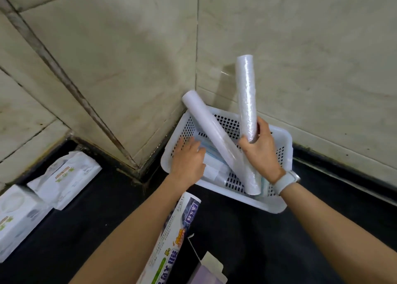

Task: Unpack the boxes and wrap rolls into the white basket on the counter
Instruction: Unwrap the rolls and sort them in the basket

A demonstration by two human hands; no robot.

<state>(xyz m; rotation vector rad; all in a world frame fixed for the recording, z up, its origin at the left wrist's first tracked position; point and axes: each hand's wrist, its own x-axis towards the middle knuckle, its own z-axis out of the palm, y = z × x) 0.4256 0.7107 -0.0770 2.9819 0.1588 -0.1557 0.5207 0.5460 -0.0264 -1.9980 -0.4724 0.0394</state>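
A white perforated basket [277, 204] sits in the corner of the dark counter against the tiled wall. One wrap roll [217, 137] leans across it, its far end over the back rim. My right hand [261, 152] grips a second wrap roll [247, 97] by its lower end and holds it upright above the basket. My left hand [189, 157] reaches into the basket's left side, fingers resting on flat boxes [214, 165] lying inside. A printed wrap box [171, 240] lies on the counter under my left forearm.
Two white tissue packs [64, 176] [17, 217] lie at the left on the counter. An opened cardboard flap [210, 268] shows at the bottom edge. Tiled walls close in behind and left of the basket.
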